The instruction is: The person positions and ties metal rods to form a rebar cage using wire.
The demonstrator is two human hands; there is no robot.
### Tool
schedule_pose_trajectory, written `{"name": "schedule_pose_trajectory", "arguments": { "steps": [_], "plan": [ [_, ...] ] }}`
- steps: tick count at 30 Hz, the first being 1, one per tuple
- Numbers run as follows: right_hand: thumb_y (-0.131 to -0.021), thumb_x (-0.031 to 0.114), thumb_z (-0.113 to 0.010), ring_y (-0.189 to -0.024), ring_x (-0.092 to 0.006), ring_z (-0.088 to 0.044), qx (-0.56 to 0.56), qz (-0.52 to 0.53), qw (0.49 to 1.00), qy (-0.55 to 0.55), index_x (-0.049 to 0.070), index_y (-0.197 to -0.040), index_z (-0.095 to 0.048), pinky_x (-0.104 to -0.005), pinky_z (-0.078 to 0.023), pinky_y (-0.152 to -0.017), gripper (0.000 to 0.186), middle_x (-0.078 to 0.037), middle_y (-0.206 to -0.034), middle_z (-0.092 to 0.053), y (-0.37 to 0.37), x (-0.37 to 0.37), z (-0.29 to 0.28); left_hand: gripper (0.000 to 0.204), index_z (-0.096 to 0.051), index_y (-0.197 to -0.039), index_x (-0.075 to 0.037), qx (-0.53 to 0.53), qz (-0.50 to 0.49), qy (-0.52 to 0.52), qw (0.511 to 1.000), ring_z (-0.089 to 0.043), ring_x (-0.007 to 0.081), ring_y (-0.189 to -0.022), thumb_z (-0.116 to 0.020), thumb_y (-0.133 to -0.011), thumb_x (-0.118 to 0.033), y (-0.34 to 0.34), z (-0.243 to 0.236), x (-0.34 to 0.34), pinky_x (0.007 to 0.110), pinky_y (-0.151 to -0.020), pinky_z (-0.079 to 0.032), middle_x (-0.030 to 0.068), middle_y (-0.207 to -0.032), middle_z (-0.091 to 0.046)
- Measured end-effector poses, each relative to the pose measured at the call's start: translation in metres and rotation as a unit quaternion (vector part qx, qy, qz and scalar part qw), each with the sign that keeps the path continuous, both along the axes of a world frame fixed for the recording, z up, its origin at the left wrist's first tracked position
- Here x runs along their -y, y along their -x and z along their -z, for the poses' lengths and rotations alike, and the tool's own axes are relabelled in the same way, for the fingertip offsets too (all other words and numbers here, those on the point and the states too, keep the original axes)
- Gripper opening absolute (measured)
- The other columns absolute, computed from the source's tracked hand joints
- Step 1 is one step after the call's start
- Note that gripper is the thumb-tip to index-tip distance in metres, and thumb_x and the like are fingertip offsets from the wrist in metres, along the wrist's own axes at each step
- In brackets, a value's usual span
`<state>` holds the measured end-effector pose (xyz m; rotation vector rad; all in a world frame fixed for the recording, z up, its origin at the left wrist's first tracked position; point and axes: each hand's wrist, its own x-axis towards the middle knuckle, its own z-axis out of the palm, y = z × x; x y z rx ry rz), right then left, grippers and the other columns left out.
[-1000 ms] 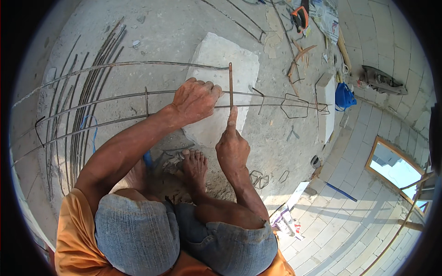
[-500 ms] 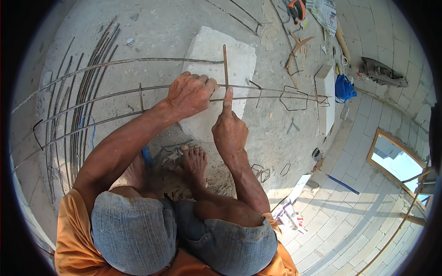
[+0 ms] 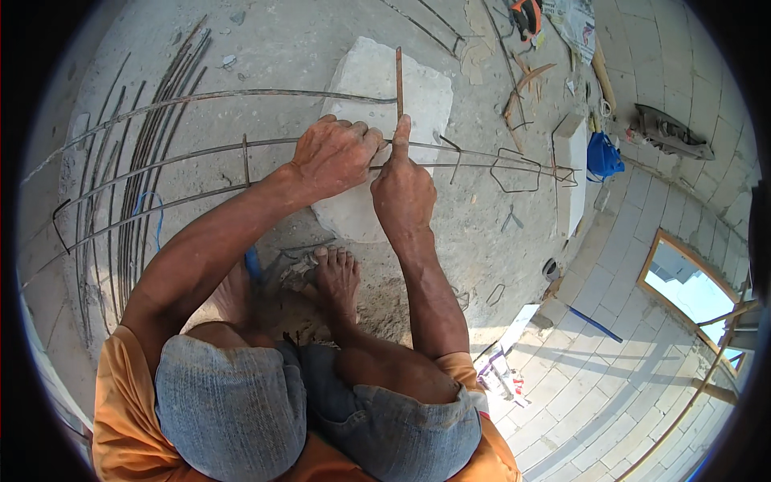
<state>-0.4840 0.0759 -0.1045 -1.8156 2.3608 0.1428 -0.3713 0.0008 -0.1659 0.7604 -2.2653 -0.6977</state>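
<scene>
My left hand is closed in a fist over the middle steel rebar, above a white block. Right beside it, my right hand has its fingers curled round the lower part of a rusty metal rod, with the index finger laid along it. The rod points away from me, and the end of another rebar meets its side. What lies between my thumbs is hidden. A bent stirrup hangs round the two nearer bars towards the right.
Several loose steel rods lie on the concrete floor at left. At right, a second white block stands near the bars' ends, with a blue bag beyond. An orange-handled tool lies far right. My bare foot is close below the bars.
My right hand has moved away from me with the rusty rod, whose tip now reaches farther past the rebar end. The left hand stays on the middle bar. The whole view has shifted slightly.
</scene>
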Motion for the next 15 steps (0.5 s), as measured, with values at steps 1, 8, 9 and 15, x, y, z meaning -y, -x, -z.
{"name": "schedule_pose_trajectory", "arguments": {
  "steps": [1, 8, 9, 15],
  "plan": [
    [-0.075, -0.003, -0.058, -0.047, -0.0277, -0.06, 0.021, -0.012, 1.0, -0.004, -0.003, -0.146, -0.021, -0.0397, -0.048, -0.04, 0.081, -0.015, -0.061, -0.061, -0.005, -0.013, 0.003, 0.007, -0.061, -0.077, -0.006, 0.007, -0.003, -0.001, 1.0, -0.061, 0.0248, -0.054, -0.066, -0.079, -0.011, -0.008, 0.003, -0.001, 0.037, -0.053, -0.045, 0.0087, -0.061, -0.059],
    [-0.077, 0.0, -0.057, -0.048, -0.0291, -0.06, 0.044, 0.018, 0.999, 0.004, 0.002, -0.148, -0.017, -0.0416, -0.046, -0.04, 0.081, -0.015, -0.062, -0.061, -0.005, -0.022, 0.006, 0.009, -0.061, -0.076, -0.006, 0.023, -0.009, -0.004, 1.0, -0.061, 0.0257, -0.055, -0.065, -0.08, -0.013, -0.003, 0.003, -0.006, 0.038, -0.053, -0.045, 0.0094, -0.06, -0.059],
    [-0.077, 0.0, -0.057, -0.046, -0.0294, -0.06, 0.039, 0.016, 0.999, 0.016, 0.002, -0.149, -0.015, -0.042, -0.046, -0.038, 0.083, -0.015, -0.061, -0.06, -0.012, -0.023, 0.008, 0.009, -0.061, -0.077, -0.006, 0.02, -0.008, -0.009, 1.0, -0.061, 0.026, -0.055, -0.065, -0.08, -0.013, -0.007, 0.004, -0.003, 0.038, -0.053, -0.045, 0.0094, -0.061, -0.059],
    [-0.076, 0.0, -0.057, -0.048, -0.0309, -0.06, 0.068, 0.033, 0.997, -0.016, 0.002, -0.149, -0.012, -0.0429, -0.048, -0.042, 0.086, -0.016, -0.067, -0.061, -0.022, -0.065, -0.001, 0.007, -0.062, -0.078, -0.006, 0.017, -0.019, -0.004, 1.0, -0.061, 0.0265, -0.054, -0.066, -0.08, -0.011, -0.008, 0.003, -0.003, 0.038, -0.053, -0.045, 0.0088, -0.063, -0.061]
  ]
}}
